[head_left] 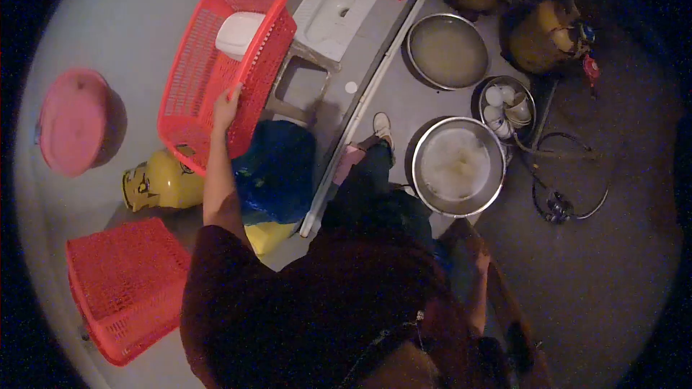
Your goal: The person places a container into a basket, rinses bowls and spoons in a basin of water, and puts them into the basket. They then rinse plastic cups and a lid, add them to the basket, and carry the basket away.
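My left hand [226, 109] is closed on the near long rim of a red plastic basket [193, 72]. The basket has slotted sides, and a white plastic container [239, 34] lies inside it. My right hand [482, 262] hangs low beside my body in dim light; its fingers are not clear. Nearest to that hand is a wide metal basin [499, 186] of cloudy water, standing on the floor. Behind the basin, a smaller bowl [534, 104] carries several pale rounded pieces. A second wide pan [411, 62] of murky liquid stands farther back.
A squat toilet pan [317, 23] is set into the floor near a grey stool [329, 66]. A yellow gas cylinder [173, 181], a blue bag [277, 169], a pink basin [72, 122] and another red basket [122, 266] lie left. Gas cylinders [540, 39] and a hose [607, 198] are right.
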Available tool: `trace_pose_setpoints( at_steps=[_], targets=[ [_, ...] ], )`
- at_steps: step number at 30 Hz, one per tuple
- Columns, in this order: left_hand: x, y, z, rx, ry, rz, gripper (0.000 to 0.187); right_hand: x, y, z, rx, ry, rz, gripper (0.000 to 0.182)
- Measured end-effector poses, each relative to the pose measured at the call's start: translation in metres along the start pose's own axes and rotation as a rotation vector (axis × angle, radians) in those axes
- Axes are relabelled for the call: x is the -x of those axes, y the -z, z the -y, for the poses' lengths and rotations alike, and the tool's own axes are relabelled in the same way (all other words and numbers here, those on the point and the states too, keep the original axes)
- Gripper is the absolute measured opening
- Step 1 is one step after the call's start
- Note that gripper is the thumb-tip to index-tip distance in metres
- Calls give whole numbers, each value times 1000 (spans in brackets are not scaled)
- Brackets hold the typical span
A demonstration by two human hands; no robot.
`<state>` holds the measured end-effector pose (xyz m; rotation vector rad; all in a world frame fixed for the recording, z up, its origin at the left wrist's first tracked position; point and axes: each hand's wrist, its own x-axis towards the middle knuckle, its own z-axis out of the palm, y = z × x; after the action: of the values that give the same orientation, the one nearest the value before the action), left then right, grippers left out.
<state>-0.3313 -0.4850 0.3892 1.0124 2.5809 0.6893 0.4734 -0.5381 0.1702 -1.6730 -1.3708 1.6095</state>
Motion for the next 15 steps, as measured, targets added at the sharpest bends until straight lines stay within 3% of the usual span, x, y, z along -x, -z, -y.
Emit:
trace_pose_setpoints(
  at_steps=[3,6,8,10,12,13,15],
  targets=[
    [5,4,-2,-36,4,-56,54,7,-4,13,52,-80,-22,26],
    [3,-5,9,-260,60,-183,48,-1,-12,29,123,-125,1,25],
    [17,-5,-17,-319,-327,-511,36,-13,-17,49,198,-120,25,25],
    [39,-5,-54,-221,-437,-582,25,-45,-26,77,305,-79,61,25],
    [55,-15,-67,-115,-507,-504,23,-87,-34,122,391,-11,54,24],
    [58,-12,-65,-119,-478,-526,23,-115,-42,149,353,-4,37,24],
    [59,-8,-61,-213,-534,-670,22,-182,-64,199,-10,-115,-13,21]
  ],
)
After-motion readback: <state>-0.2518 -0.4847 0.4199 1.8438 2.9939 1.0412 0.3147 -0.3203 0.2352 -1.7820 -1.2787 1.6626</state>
